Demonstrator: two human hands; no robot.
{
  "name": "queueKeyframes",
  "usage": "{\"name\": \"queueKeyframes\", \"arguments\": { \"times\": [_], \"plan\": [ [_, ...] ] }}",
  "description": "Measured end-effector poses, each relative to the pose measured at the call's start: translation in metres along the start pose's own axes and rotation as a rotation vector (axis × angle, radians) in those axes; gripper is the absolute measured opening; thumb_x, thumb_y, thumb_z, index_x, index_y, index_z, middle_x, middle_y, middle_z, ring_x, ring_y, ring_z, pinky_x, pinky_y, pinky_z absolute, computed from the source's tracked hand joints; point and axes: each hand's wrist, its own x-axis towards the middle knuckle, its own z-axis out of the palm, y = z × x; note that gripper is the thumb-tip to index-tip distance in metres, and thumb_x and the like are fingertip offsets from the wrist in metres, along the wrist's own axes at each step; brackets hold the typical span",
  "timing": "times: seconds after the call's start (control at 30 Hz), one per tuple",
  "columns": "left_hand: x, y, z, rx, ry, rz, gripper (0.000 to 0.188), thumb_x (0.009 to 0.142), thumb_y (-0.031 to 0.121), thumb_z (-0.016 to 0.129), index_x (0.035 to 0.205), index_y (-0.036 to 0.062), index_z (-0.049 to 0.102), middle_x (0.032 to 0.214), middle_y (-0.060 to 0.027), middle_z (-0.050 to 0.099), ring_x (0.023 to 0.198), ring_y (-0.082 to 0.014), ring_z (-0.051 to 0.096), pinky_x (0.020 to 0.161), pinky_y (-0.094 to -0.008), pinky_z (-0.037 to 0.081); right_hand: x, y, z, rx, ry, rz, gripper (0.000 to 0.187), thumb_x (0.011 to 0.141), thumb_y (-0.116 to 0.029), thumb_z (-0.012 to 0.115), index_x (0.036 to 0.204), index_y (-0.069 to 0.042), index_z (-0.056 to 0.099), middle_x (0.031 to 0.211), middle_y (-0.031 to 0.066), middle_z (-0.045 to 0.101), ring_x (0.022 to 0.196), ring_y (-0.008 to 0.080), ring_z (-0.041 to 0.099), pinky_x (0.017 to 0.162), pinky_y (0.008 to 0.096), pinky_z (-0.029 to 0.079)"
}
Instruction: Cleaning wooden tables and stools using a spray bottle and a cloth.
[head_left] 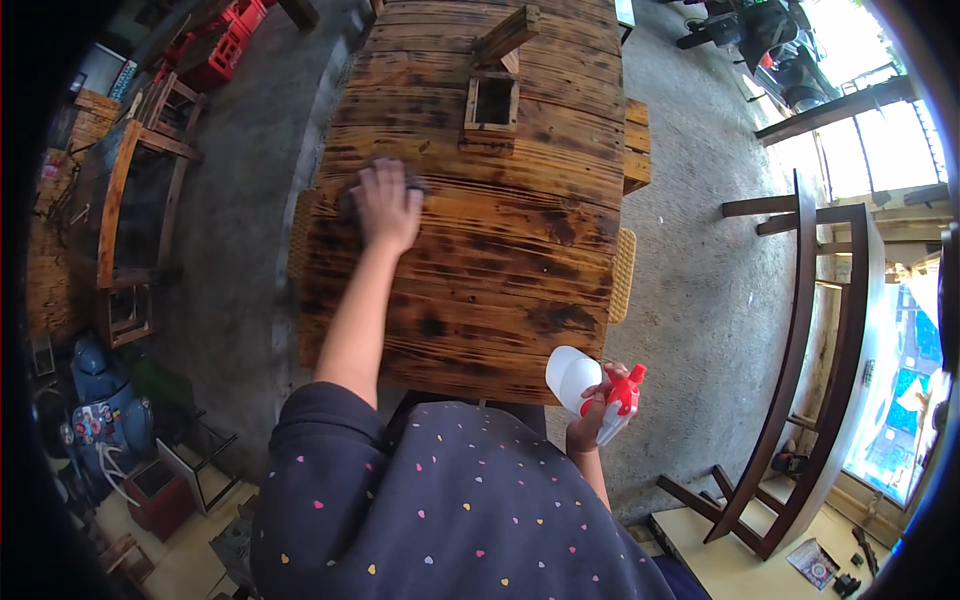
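L hand [388, 208] over mostly hidden dk cloth [350, 203], grip unclear; R hand [586, 428] gripping spray btl [572, 376].

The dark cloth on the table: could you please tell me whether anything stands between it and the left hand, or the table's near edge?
Nothing visible separates the left hand from the dark cloth it partly covers. Straight back toward the near edge of the wooden table, only the left forearm shows over it.
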Motion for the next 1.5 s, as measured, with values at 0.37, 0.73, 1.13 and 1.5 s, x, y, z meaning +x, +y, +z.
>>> {"name": "queueKeyframes", "arguments": {
  "times": [0.37,0.73,1.13,1.5],
  "plan": [
    [-0.089,-0.04,0.009,-0.052,0.019,0.164,0.06,0.099,0.042,0.035,0.153,0.0182,0.022,0.159,-0.0085,0.018,0.145,-0.0387,0.014,0.116,-0.0534,0.014,-0.001,0.004,-0.002,0.012,-0.009,-0.036,0.028,0.088,-0.007,0.057,0.114,0.002,0.057,0.112,0.0172,0.058,0.075,0.0115,0.058,0.054,0.0184,0.047],
    [0.0,-0.006,0.022,-0.059,0.027,-0.22,0.061,0.101,0.048,0.022,0.154,0.0203,0.015,0.159,-0.0192,0.009,0.145,-0.0453,0.004,0.117,-0.0532,0.007,0.003,0.006,0.003,0.032,0.022,0.002,0.021,0.093,-0.006,0.053,0.112,0.003,0.057,0.111,0.0194,0.057,0.083,0.0138,0.059,0.053,0.0196,0.049],
    [-0.051,0.258,0.014,-0.203,-0.066,0.791,0.061,0.1,0.05,0.025,0.154,0.023,0.016,0.161,-0.0121,0.005,0.146,-0.0406,0.001,0.118,-0.0506,0.002,0.0,-0.005,0.006,0.033,0.019,0.067,0.023,0.092,-0.01,0.052,0.111,0.001,0.058,0.114,0.0188,0.055,0.079,0.0112,0.057,0.056,0.02,0.047],
    [0.026,0.238,0.014,-0.176,-0.018,0.631,0.06,0.097,0.058,0.03,0.151,0.0352,0.022,0.161,-0.0009,0.012,0.148,-0.0306,0.007,0.12,-0.0437,0.007,-0.001,0.0,0.004,0.071,0.031,0.067,0.026,0.085,0.0,0.055,0.111,0.004,0.057,0.108,0.0193,0.06,0.07,0.0106,0.058,0.056,0.0202,0.048]
  ]
}}
